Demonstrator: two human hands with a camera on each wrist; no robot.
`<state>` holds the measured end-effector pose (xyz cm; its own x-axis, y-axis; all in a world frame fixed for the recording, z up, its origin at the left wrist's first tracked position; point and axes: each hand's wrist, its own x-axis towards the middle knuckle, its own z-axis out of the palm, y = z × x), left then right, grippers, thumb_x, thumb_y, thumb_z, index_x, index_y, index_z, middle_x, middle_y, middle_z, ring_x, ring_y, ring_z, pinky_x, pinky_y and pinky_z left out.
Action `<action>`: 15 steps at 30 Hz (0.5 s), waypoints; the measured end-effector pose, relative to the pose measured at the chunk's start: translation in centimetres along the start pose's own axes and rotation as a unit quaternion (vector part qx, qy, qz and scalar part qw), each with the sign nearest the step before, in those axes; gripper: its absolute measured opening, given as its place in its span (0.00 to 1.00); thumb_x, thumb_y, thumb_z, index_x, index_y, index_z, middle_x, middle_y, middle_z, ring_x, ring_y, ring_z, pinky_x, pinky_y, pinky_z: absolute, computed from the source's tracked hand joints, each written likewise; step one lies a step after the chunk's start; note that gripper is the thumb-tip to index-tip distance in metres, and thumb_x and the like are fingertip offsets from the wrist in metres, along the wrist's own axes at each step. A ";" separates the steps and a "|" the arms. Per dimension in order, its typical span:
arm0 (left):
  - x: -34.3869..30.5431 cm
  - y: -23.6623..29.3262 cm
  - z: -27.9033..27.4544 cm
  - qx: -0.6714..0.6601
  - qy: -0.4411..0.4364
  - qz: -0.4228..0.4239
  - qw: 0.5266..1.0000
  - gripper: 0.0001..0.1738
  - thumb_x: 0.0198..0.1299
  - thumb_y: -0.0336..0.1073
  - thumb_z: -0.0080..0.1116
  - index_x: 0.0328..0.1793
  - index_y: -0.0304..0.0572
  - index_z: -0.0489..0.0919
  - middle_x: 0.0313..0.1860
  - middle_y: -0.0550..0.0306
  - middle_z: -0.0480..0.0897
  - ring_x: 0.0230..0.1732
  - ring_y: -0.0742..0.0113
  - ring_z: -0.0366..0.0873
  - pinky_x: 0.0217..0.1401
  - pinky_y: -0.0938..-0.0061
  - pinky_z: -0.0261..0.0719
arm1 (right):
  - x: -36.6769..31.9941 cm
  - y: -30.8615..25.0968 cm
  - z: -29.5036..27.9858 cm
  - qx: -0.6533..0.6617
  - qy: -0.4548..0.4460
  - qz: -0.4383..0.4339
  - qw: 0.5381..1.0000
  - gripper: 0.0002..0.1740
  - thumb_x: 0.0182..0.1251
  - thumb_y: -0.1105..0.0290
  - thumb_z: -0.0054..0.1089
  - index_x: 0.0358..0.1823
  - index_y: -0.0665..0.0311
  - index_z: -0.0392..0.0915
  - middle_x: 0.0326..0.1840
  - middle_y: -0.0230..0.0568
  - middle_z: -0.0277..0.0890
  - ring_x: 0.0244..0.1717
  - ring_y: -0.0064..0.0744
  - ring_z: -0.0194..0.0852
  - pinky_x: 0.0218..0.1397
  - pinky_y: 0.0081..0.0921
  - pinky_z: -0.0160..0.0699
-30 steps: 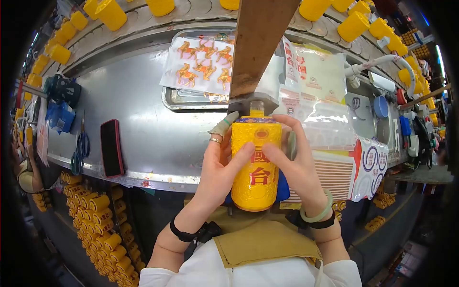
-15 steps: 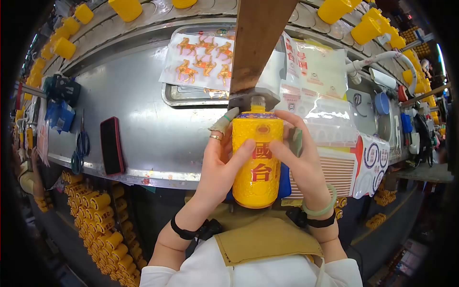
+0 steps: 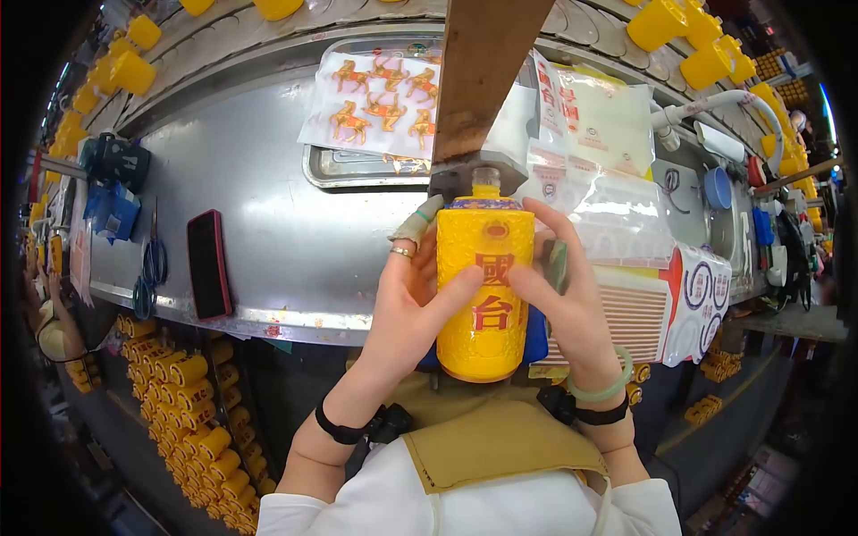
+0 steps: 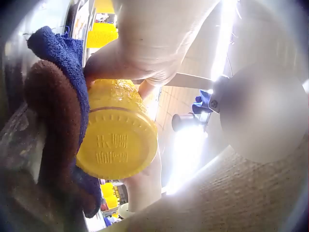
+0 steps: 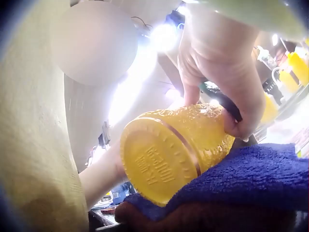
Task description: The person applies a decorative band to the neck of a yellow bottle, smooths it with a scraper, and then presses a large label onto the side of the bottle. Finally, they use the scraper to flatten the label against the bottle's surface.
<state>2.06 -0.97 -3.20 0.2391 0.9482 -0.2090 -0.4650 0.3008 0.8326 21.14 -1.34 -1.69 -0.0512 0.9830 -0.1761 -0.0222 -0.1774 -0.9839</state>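
Between both hands lies a yellow bottle (image 3: 483,344) with red characters on its front, a blue patterned collar and a clear neck pointing away from the body. The left hand (image 3: 407,299) grips its left side, thumb on the front, a covering on one fingertip. From the right, the right hand (image 3: 572,308) holds it with the thumb on the front and fingers around the upper side. Both wrist views show the bottle's embossed base, in the left wrist view (image 4: 117,144) and the right wrist view (image 5: 157,164). A blue towel (image 5: 241,169) lies under the bottle.
A wooden post (image 3: 487,80) rises beyond the bottle. Horse stickers (image 3: 384,103) lie on a metal tray (image 3: 357,177) to its left. A phone (image 3: 208,265) and scissors (image 3: 154,263) are further left. Plastic sheets (image 3: 612,210) lie right; yellow bottles line the conveyor (image 3: 232,43).
The bottle and both hands have shifted slightly upward in the head view, with the grip kept. Yellow bottles along the conveyor have moved.
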 end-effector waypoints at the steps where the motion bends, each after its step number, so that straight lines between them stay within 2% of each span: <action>1: -0.3 0.2 0.0 -0.012 0.002 -0.009 1.000 0.48 0.67 0.27 0.68 0.87 0.35 0.50 0.80 0.43 0.64 0.80 0.58 0.64 0.82 0.61 0.65 | -0.2 -0.2 -0.1 -0.007 0.002 0.000 1.000 0.38 0.66 0.70 0.74 0.76 0.61 0.67 0.40 0.23 0.62 0.39 0.17 0.57 0.46 0.15 0.60; 3: -0.9 0.3 -0.3 -0.023 0.005 -0.020 1.000 0.50 0.67 0.27 0.68 0.87 0.35 0.48 0.82 0.42 0.62 0.82 0.57 0.62 0.82 0.61 0.63 | -1.3 -0.4 -0.3 -0.015 -0.002 0.007 1.000 0.41 0.66 0.70 0.74 0.78 0.61 0.65 0.39 0.24 0.62 0.39 0.17 0.58 0.45 0.15 0.61; 5: -1.5 0.0 -0.7 0.001 -0.044 -0.003 0.999 0.54 0.65 0.27 0.70 0.88 0.36 0.45 0.84 0.40 0.58 0.84 0.55 0.59 0.84 0.59 0.59 | -2.0 -0.4 -0.2 -0.023 -0.008 0.015 1.000 0.43 0.65 0.70 0.75 0.80 0.60 0.62 0.38 0.24 0.62 0.38 0.17 0.58 0.44 0.15 0.61; 7: -1.7 -0.2 -0.5 0.013 -0.041 0.000 0.999 0.55 0.64 0.28 0.71 0.88 0.35 0.44 0.84 0.39 0.58 0.84 0.54 0.58 0.85 0.59 0.59 | -2.4 -0.4 -0.1 -0.058 -0.022 0.022 0.998 0.49 0.64 0.69 0.76 0.83 0.60 0.57 0.36 0.24 0.63 0.36 0.16 0.59 0.42 0.15 0.62; 10: -1.7 -0.3 -0.4 0.017 -0.042 0.001 0.999 0.56 0.64 0.28 0.71 0.88 0.35 0.43 0.84 0.39 0.57 0.84 0.54 0.57 0.85 0.59 0.58 | -2.4 0.5 -0.2 -0.013 -0.029 0.028 0.999 0.51 0.63 0.68 0.77 0.83 0.61 0.55 0.36 0.24 0.64 0.36 0.15 0.60 0.42 0.15 0.62; 15: -1.8 0.0 -0.5 0.008 -0.039 -0.009 0.999 0.56 0.64 0.28 0.72 0.88 0.36 0.44 0.84 0.40 0.57 0.84 0.54 0.58 0.85 0.59 0.58 | -2.4 0.7 -0.3 -0.021 -0.028 0.013 0.999 0.51 0.62 0.68 0.78 0.83 0.62 0.56 0.36 0.24 0.64 0.36 0.15 0.60 0.42 0.15 0.62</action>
<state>1.20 -2.59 -3.15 0.3135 0.9315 -0.1845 -0.4455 0.3159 0.8377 21.56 -3.82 -1.97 -0.1068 0.9740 -0.2000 0.0218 -0.1988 -0.9798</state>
